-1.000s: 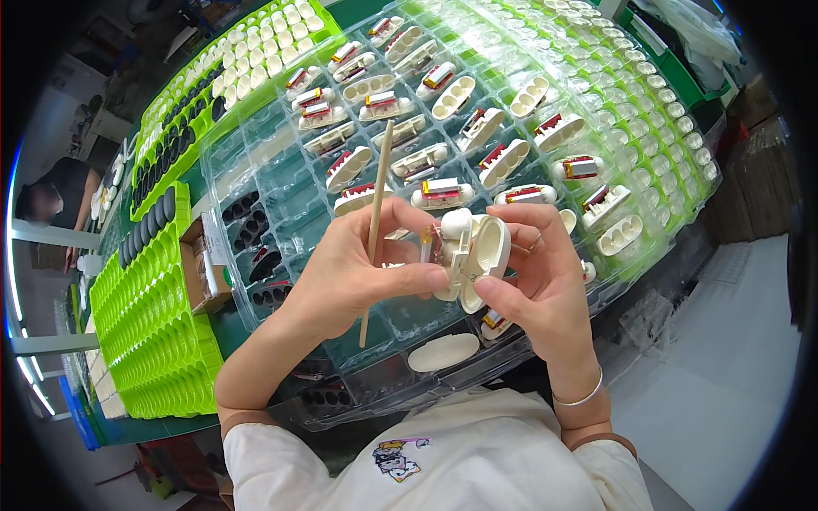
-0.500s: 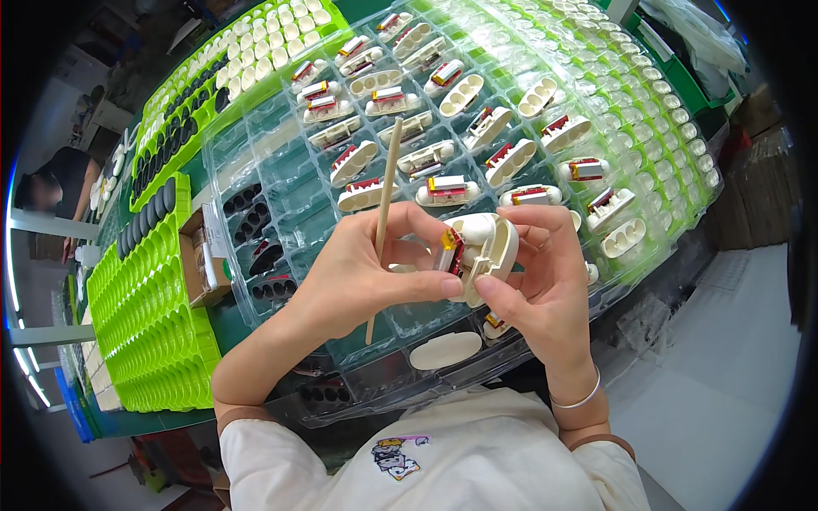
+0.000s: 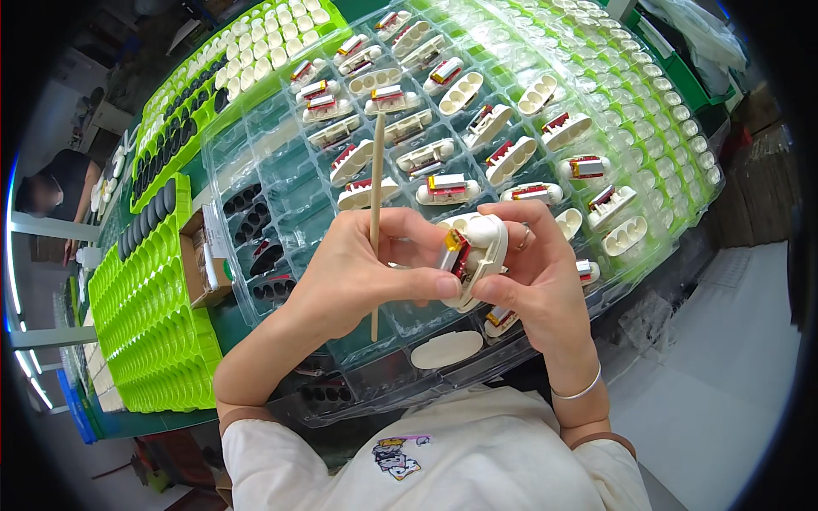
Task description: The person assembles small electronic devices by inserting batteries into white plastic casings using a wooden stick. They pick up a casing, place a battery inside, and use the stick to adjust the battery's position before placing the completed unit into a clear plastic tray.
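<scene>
My left hand (image 3: 349, 268) and my right hand (image 3: 545, 285) together grip a white oval plastic casing (image 3: 487, 264) over the clear tray. Fixed at the casing's left side is a small silver battery with yellow tape (image 3: 454, 247) and a red part beside it. My left thumb presses the casing's lower left, and my right thumb its lower right. A thin wooden stick (image 3: 377, 175) stands nearly upright, tucked in the fingers of my left hand. My fingers hide the back of the casing.
The clear compartment tray (image 3: 298, 200) carries several white casings with batteries and some black ones (image 3: 247, 223). A white oval cover (image 3: 446, 350) lies near its front edge. Green trays (image 3: 149, 341) stand left and behind. A small cardboard box (image 3: 198, 260) and a person (image 3: 64, 183) are leftward.
The casing has turned in my hands, and its long opening now faces away more. My right fingers have shifted around its far side. The stick has swung more upright.
</scene>
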Motion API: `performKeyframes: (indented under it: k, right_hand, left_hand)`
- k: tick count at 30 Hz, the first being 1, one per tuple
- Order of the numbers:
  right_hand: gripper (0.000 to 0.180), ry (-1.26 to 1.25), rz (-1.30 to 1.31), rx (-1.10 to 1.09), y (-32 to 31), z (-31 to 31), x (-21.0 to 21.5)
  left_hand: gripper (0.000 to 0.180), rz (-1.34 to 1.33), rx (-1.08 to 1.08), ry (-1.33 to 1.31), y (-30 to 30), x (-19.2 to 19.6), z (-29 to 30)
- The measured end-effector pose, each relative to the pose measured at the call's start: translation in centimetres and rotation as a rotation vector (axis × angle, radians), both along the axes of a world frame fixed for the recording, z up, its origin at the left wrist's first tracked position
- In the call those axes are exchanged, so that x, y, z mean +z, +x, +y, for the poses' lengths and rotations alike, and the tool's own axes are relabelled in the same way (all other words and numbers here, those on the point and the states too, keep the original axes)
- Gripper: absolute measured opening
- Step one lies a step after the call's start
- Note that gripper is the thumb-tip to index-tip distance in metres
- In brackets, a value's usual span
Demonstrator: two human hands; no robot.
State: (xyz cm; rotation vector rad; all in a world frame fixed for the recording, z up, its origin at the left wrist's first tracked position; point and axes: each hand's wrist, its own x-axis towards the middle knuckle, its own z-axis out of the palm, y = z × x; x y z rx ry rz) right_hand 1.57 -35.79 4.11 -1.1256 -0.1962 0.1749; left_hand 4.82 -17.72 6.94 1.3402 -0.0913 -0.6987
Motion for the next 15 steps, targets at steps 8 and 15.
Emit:
performKeyframes:
  k: [8, 15]
  right_hand:
    - [0.051, 0.001, -0.05, -0.046, -0.1, 0.5, 0.0]
    - [0.047, 0.114, 0.049, -0.013, -0.6, 1.5, -0.4]
  left_hand:
    - [0.027, 0.017, 0.048, -0.006, -0.1, 0.1, -0.4]
    - [0.023, -0.107, 0.185, -0.087, -0.5, -0.3, -0.9]
